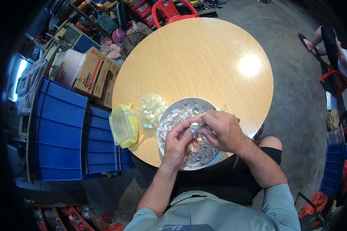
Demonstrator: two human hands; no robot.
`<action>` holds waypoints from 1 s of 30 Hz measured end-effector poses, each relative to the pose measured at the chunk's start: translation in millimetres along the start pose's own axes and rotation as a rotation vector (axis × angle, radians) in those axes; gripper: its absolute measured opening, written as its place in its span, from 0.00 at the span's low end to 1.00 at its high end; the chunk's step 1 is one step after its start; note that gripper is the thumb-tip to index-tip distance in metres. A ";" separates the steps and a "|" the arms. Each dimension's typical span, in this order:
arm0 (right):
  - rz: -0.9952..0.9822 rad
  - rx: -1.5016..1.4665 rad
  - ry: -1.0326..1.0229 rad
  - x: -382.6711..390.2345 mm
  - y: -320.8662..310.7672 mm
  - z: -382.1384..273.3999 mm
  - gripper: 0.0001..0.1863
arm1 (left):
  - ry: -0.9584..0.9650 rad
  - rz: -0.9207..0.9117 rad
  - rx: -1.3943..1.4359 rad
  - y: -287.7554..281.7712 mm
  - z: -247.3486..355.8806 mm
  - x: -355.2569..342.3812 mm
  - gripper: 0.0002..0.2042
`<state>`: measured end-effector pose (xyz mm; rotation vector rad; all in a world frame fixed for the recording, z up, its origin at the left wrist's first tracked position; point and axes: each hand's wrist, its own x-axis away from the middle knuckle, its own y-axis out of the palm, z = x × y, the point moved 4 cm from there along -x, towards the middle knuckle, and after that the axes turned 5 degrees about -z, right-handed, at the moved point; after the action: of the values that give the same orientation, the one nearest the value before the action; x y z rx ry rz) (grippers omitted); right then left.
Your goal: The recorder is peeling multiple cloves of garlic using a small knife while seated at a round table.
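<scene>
A large white basin (160, 148) at the table's near edge holds a heap of whitish, papery pieces (204, 156) that look like garlic cloves and skins. Above it, my left hand (177, 143) pinches a small pale garlic clove (194, 124) between thumb and fingers. My right hand (224, 130) is closed round a small knife, its thin metal blade (200, 124) against the clove; most of the handle is hidden in my fist. Left of the basin sits a clear plastic bag (153, 111) of peeled white cloves. Beside that is a clear plastic tub (121, 124) in a yellow bag (132, 131).
The round wooden table (189, 57) stretches away from me. Blue plastic crates (59, 131) and a cardboard box (91, 73) stand close on its left. A red chair (171, 13) is at the far side. On the right, a person (327, 46) sits on a red seat (335, 79).
</scene>
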<state>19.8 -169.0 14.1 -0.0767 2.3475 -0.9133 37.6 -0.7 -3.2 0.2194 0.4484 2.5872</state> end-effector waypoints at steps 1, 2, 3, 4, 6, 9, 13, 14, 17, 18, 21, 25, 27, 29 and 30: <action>0.001 -0.002 -0.008 -0.4 -1.1 -1.3 0.13 | -0.017 -0.019 0.025 0.0 0.3 -0.1 0.15; 0.001 -0.002 -0.008 -0.6 -1.7 -1.7 0.13 | -0.017 -0.018 0.025 -2.1 1.1 0.0 0.15; -0.003 -0.014 -0.008 -0.5 -2.1 -1.7 0.13 | -0.025 -0.041 0.016 -4.2 1.1 -0.1 0.15; -0.006 -0.025 -0.009 -0.4 -2.2 -1.6 0.13 | -0.033 -0.064 0.007 -5.6 1.4 -0.2 0.14; -0.016 -0.022 -0.004 0.0 -1.8 -1.5 0.13 | -0.033 -0.071 -0.010 -5.8 5.2 -0.1 0.14; -0.019 -0.015 -0.002 0.2 -0.8 -0.9 0.13 | -0.037 -0.093 -0.035 -7.4 7.8 -0.7 0.14; -0.027 -0.018 -0.006 -0.4 -2.0 -0.7 0.14 | -0.055 -0.130 -0.067 -9.5 10.0 -1.8 0.14; -0.027 -0.019 -0.006 -0.6 -2.1 -0.4 0.14 | -0.055 -0.130 -0.067 -10.4 9.8 -1.8 0.14; -0.031 -0.044 -0.014 -0.7 -2.5 -0.2 0.14 | -0.046 -0.158 -0.051 -10.3 9.3 -1.8 0.15; -0.034 -0.044 -0.015 -0.7 -2.5 -0.1 0.14 | -0.053 -0.147 -0.051 -10.3 8.7 -1.7 0.15; -0.041 -0.048 -0.012 -1.0 -3.4 -1.0 0.13 | -0.065 -0.150 -0.024 -13.2 5.4 -1.8 0.15; -0.056 -0.051 -0.012 0.1 -2.6 0.4 0.13 | -0.080 -0.160 0.023 -12.4 3.6 -1.2 0.15; -0.072 -0.057 -0.003 -0.1 -3.3 -0.4 0.13 | -0.098 -0.164 0.058 -12.4 2.1 -0.9 0.15; -0.087 -0.064 0.005 -0.1 -2.8 -0.5 0.13 | -0.116 -0.167 0.093 -12.4 -0.2 -0.2 0.15; -0.099 -0.069 0.010 0.5 -2.8 -0.2 0.12 | -0.135 -0.158 0.156 -11.5 -2.7 0.3 0.15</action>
<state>18.9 -171.2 15.7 -0.2182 2.4021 -0.8808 41.9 8.1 -9.8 0.3940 0.5939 2.3675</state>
